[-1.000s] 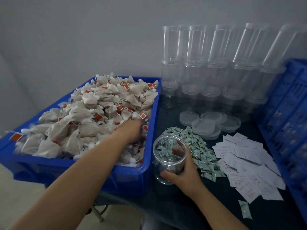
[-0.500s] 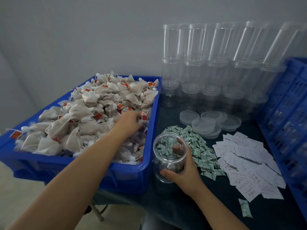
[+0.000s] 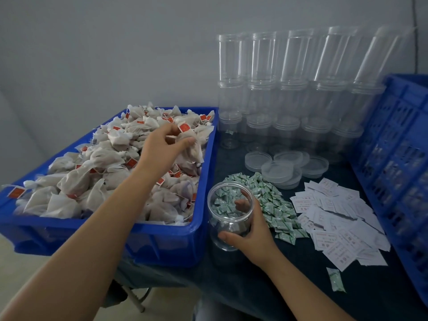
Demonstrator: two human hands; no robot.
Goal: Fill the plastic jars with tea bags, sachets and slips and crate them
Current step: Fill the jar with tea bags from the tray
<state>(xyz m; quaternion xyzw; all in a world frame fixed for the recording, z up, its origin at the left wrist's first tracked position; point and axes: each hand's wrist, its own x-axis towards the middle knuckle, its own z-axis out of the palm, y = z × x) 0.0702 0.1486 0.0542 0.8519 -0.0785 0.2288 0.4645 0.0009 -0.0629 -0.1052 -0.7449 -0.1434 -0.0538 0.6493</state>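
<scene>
A blue bin (image 3: 203, 163) on the left is heaped with beige tea bags bearing red tags. My left hand (image 3: 162, 147) is raised over the heap and pinches one tea bag (image 3: 192, 144) that hangs from its fingers. To the right of the bin, a clear plastic jar (image 3: 229, 214) stands open on the dark table, and my right hand (image 3: 252, 235) grips its side. Behind the jar lies a pile of green sachets (image 3: 271, 205). White paper slips (image 3: 340, 218) are spread further right.
Stacks of empty clear jars (image 3: 289, 89) line the back wall, with several lids (image 3: 284, 167) in front of them. A blue slatted crate (image 3: 398, 147) stands at the right edge. One stray sachet (image 3: 335, 280) lies near the table's front.
My left hand has risen out of the heap and moved back and right, lifting a tea bag with it. My right hand has kept its grip on the jar.
</scene>
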